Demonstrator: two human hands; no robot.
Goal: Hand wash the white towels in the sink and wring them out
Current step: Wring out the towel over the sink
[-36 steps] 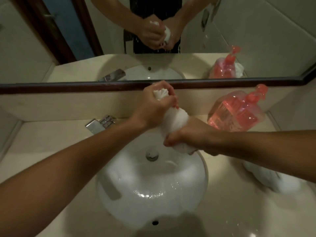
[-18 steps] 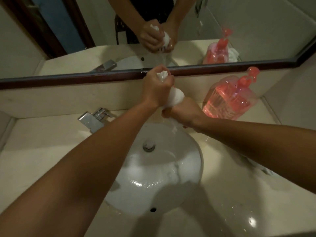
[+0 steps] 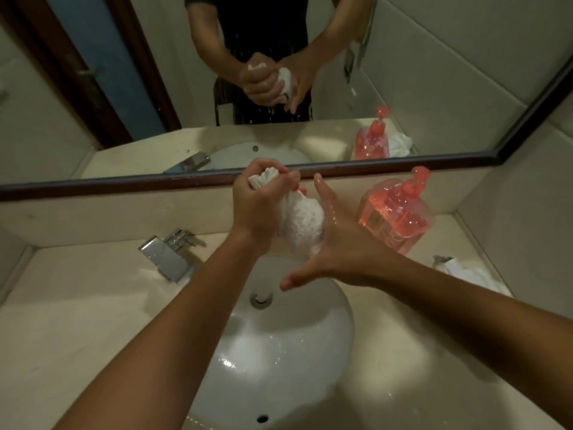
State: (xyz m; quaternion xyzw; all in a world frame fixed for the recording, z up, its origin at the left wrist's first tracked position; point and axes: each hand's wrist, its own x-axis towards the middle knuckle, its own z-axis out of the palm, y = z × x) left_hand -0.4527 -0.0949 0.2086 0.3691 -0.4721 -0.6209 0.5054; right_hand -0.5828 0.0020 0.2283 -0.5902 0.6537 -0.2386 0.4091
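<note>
A wet white towel (image 3: 302, 221), twisted into a tight roll, hangs over the far rim of the white sink (image 3: 297, 352). My left hand (image 3: 257, 206) grips its upper end in a fist, and a tuft of cloth sticks out above the fingers. My right hand (image 3: 333, 243) lies flat against the roll's lower bulge with straight, spread fingers. A second white towel (image 3: 465, 273) lies crumpled on the counter at the right, partly hidden behind my right forearm.
A chrome faucet (image 3: 169, 254) stands left of the basin. A pink soap pump bottle (image 3: 398, 212) sits at the back right of the beige counter (image 3: 62, 321). A dark-framed mirror (image 3: 124, 88) covers the wall directly behind my hands.
My right hand has let go of the towel's lower end and spread flat against it. The left hand still grips the top. The view has shifted slightly.
</note>
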